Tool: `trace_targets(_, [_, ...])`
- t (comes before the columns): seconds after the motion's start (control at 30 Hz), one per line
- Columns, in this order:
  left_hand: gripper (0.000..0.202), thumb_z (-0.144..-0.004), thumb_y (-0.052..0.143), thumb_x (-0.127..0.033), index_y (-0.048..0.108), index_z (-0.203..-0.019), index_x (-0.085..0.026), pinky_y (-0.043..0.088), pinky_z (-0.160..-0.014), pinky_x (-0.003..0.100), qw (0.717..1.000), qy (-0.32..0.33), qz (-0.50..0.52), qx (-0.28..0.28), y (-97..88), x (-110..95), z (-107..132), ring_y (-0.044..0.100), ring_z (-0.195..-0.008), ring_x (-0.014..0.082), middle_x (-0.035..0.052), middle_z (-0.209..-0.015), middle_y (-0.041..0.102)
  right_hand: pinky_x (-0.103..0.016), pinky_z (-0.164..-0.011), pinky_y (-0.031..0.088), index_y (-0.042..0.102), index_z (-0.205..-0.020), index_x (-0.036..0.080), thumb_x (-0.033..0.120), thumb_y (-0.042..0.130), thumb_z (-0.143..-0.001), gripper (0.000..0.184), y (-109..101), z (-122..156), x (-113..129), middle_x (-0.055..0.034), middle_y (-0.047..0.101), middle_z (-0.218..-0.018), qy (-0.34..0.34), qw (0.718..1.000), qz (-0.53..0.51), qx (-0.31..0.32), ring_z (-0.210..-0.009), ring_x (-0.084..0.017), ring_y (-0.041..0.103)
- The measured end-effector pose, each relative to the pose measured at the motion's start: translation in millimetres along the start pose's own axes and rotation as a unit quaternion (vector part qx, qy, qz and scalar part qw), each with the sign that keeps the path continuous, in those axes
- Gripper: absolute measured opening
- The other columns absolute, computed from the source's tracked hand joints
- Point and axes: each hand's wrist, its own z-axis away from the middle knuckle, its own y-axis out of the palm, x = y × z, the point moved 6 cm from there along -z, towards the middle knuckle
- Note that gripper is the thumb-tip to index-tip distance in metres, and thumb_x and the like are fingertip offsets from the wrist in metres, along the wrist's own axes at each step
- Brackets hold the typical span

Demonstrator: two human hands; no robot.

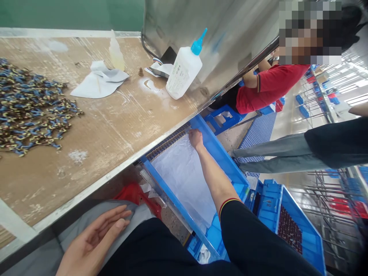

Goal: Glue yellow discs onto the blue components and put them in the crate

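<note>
My right hand [196,138] reaches down into a blue plastic crate [222,155] beside the bench, its fingers curled at the far end of the white sheet [184,176] lining it, next to a row of small dark parts [169,141]. Whether it grips anything I cannot make out. My left hand [92,241] rests open on my lap, palm up, fingers stretched and holding nothing. A heap of small blue and brass parts [31,107] lies on the worn brown bench top [115,126] at the left.
A white squeeze bottle with a blue nozzle [185,67] stands on the bench by a steel panel [218,34]. White paper scraps [97,82] and a small clear bottle [116,53] lie further back. A second blue crate [287,218] sits right. Other people work beyond.
</note>
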Motion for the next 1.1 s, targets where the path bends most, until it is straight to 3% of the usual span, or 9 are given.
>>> trace_targets(0.13, [0.079,-0.069,0.094,-0.089,0.094,-0.122,-0.03,0.061,-0.123,0.051,1.0,-0.012,0.009,0.003,3.2,-8,0,0.087,-0.127,0.0415,0.0103,-0.131,0.093,-0.051,-0.109,0.069,0.073,-0.143,0.02,0.045,0.079,-0.113,0.039,0,-1,-4,-0.0114,0.075,-0.145,0.013,1.0,-0.004,0.001,-0.125,-0.027,0.077])
trace_targets(0.27, [0.086,-0.049,0.099,-0.093,0.096,-0.107,-0.029,0.064,-0.121,0.051,0.998,-0.043,0.039,-0.011,6.3,-18,2,0.087,-0.124,0.0444,0.0111,-0.122,0.095,-0.051,-0.109,0.069,0.074,-0.142,0.02,0.046,0.079,-0.113,0.039,-1,-1,-6,-0.0113,0.075,-0.145,0.007,1.0,-0.015,0.0,-0.125,-0.027,0.077])
trace_targets(0.37, [0.087,-0.043,0.1,-0.094,0.096,-0.103,-0.031,0.063,-0.123,0.053,0.998,-0.054,0.04,-0.015,7.6,-24,2,0.087,-0.123,0.0452,0.0106,-0.12,0.095,-0.051,-0.11,0.069,0.074,-0.142,0.02,0.046,0.079,-0.113,0.039,-1,-4,-6,-0.0113,0.075,-0.145,0.005,1.0,-0.022,-0.002,-0.126,-0.028,0.077])
trace_targets(0.67, [0.078,-0.059,0.1,-0.085,0.096,-0.111,-0.028,0.072,-0.112,0.049,0.999,-0.026,0.035,0.012,4.9,-20,-2,0.09,-0.119,0.0452,0.0121,-0.119,0.095,-0.05,-0.109,0.069,0.074,-0.142,0.02,0.045,0.079,-0.113,0.038,4,-12,4,-0.0113,0.075,-0.145,-0.012,0.999,-0.031,0.014,-0.125,-0.027,0.077])
trace_targets(0.87, [0.067,-0.074,0.1,-0.078,0.095,-0.121,-0.03,0.067,-0.12,0.046,0.998,-0.011,0.034,0.05,0.3,-4,-6,0.089,-0.124,0.0411,0.0095,-0.129,0.094,-0.05,-0.108,0.069,0.074,-0.141,0.02,0.045,0.079,-0.113,0.038,2,-11,4,-0.011,0.076,-0.144,-0.016,0.999,-0.035,0.023,-0.123,-0.027,0.078])
trace_targets(1.1, [0.083,-0.063,0.098,-0.087,0.094,-0.116,-0.023,0.073,-0.11,0.045,0.999,-0.015,0.034,0.005,4.5,-16,2,0.089,-0.121,0.0443,0.0163,-0.125,0.094,-0.05,-0.107,0.07,0.074,-0.141,0.02,0.045,0.079,-0.113,0.038,0,-11,5,-0.011,0.076,-0.144,-0.018,0.999,-0.041,0.028,-0.123,-0.027,0.078])
